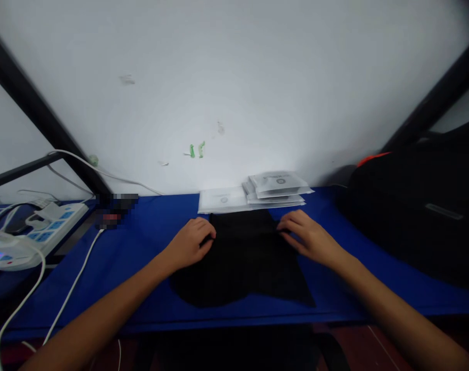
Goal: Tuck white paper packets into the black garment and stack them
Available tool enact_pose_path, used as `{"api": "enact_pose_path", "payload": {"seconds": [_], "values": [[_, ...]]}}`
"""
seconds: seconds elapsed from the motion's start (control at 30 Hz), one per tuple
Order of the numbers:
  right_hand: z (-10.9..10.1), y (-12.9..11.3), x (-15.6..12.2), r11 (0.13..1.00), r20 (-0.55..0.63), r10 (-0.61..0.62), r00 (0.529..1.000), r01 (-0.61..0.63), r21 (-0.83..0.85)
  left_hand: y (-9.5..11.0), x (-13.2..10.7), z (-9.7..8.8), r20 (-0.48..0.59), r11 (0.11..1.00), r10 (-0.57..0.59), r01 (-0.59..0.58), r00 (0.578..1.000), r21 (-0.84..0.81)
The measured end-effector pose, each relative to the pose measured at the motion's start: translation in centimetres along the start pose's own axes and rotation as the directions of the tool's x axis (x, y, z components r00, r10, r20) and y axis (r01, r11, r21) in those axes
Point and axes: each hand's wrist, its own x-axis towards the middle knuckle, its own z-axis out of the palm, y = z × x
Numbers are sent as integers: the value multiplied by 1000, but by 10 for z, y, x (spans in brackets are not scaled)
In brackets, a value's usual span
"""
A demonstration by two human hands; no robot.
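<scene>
A piece of black cloth (244, 257), maybe a garment, lies spread on the blue tabletop in front of me. Its lower edge is uneven, with a rounded left part and a pointed corner at the right. My left hand (193, 239) is at the upper left edge of the cloth, fingers curled in and closed on it. At the upper right edge, my right hand (304, 234) pinches the fabric, slightly blurred. The exact fingertip contact is hard to see against the black.
Several flat white packets (281, 185) are stacked by the wall behind the cloth. A black bag (416, 216) bulks at the right. On the left are a white power strip (52, 232), cables and a pixelated dark object (116, 208). Dark frame bars slant at both sides.
</scene>
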Motion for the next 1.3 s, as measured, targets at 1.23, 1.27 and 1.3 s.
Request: {"api": "enact_pose_path", "payload": {"seconds": [1.23, 1.27, 1.3], "values": [[18, -26, -16, 984, 111, -89, 990, 70, 165, -33, -68, -4, 48, 907, -422, 421, 905, 28], [18, -25, -16, 984, 108, -89, 990, 71, 165, -33, -68, -4, 64, 902, -431, 430, 900, 31], [18, -25, -16, 984, 105, -92, 990, 74, 162, -32, -66, -6, 71, 903, -430, 430, 900, 27]]}}
